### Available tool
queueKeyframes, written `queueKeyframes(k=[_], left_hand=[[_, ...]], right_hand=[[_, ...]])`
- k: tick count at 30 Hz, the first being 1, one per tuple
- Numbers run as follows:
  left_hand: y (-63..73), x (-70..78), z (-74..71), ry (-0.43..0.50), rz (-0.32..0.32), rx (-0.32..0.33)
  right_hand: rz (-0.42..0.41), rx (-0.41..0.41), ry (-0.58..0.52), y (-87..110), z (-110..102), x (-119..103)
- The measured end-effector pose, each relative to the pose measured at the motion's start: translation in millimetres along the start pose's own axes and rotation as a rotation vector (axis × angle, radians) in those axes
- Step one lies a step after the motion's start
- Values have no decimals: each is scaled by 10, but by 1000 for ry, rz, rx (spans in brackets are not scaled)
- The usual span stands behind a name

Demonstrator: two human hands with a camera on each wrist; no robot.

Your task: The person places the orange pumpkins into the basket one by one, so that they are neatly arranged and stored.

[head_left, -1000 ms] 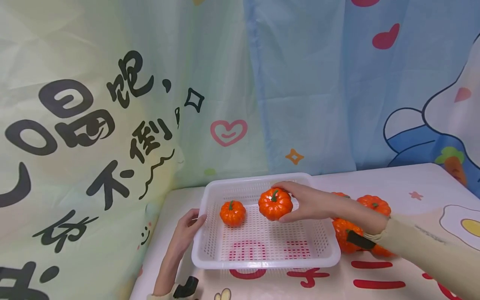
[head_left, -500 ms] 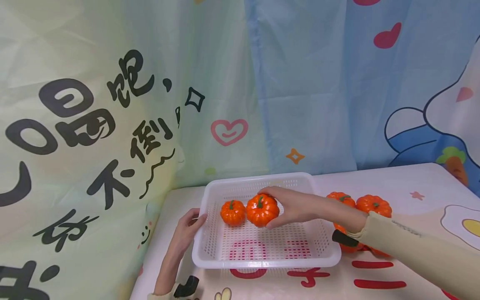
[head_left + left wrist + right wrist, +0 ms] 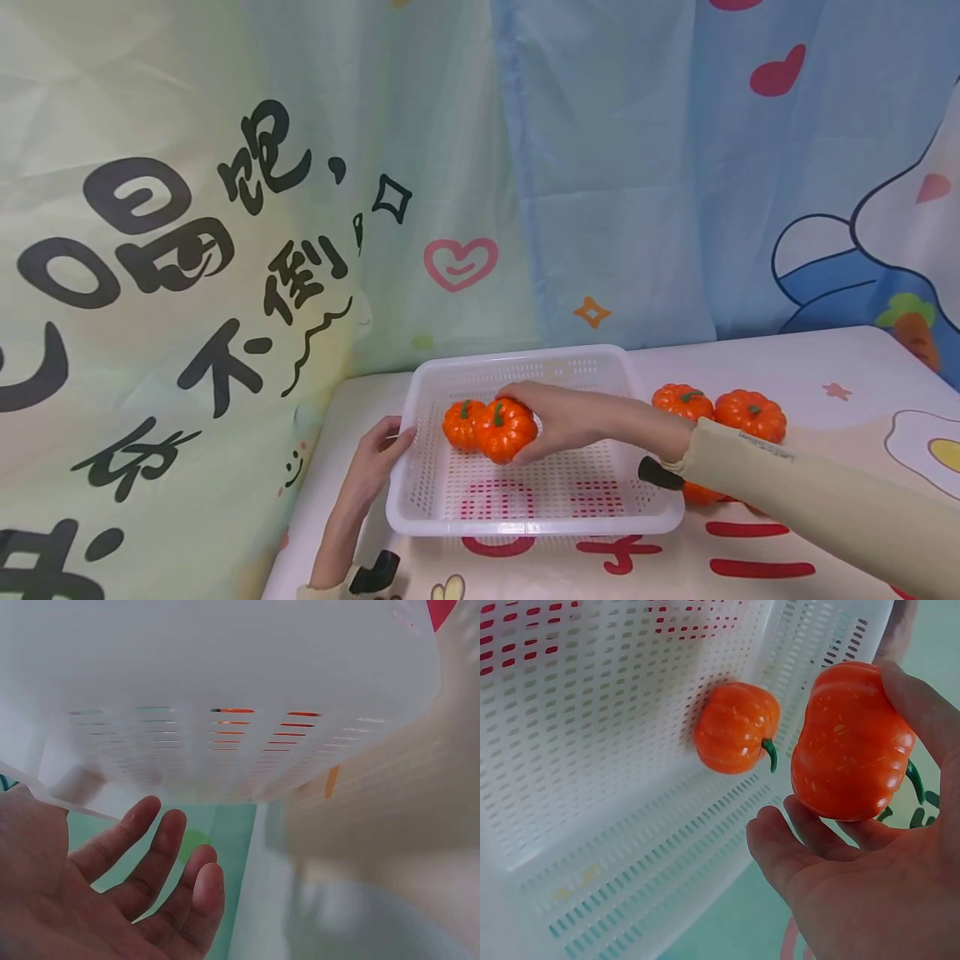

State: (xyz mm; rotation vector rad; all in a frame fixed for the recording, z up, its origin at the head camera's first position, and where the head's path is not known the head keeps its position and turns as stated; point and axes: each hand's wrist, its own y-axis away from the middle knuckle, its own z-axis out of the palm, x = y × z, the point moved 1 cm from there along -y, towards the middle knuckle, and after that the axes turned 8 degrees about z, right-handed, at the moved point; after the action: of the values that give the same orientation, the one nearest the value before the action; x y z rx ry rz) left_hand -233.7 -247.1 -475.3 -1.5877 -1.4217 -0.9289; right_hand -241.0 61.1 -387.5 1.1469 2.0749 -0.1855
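Observation:
A white perforated plastic basket (image 3: 532, 528) rests on the table. My left hand (image 3: 372, 462) holds its left rim, thumb over the edge; in the left wrist view the other fingers (image 3: 166, 844) hang loosely outside the wall. My right hand (image 3: 558, 417) grips an orange toy pumpkin (image 3: 507, 432) with a green stem over the basket. Another orange pumpkin (image 3: 461, 425) lies on the basket floor at the left. The right wrist view shows the held pumpkin (image 3: 851, 742) between thumb and fingers, apart from the lying pumpkin (image 3: 735, 729); whether it touches the basket floor cannot be told.
Several more orange pumpkins (image 3: 751, 414) stand on the table right of the basket, partly hidden by the right forearm. A printed cloth (image 3: 810, 500) covers the table. A curtain (image 3: 615, 192) hangs close behind the basket.
My right hand has carried the pumpkin leftward and slightly down, toward the one in the basket. My left hand and the basket have stayed put.

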Motion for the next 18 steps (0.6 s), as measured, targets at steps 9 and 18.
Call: queueKeyframes(k=[9,18], left_hand=[[18,88,0,7,-9,8],[11,77,5,-1,-18,14]], right_hand=[[24,-32,10,-172,169,-27],[55,-115,34,-327,370,32]])
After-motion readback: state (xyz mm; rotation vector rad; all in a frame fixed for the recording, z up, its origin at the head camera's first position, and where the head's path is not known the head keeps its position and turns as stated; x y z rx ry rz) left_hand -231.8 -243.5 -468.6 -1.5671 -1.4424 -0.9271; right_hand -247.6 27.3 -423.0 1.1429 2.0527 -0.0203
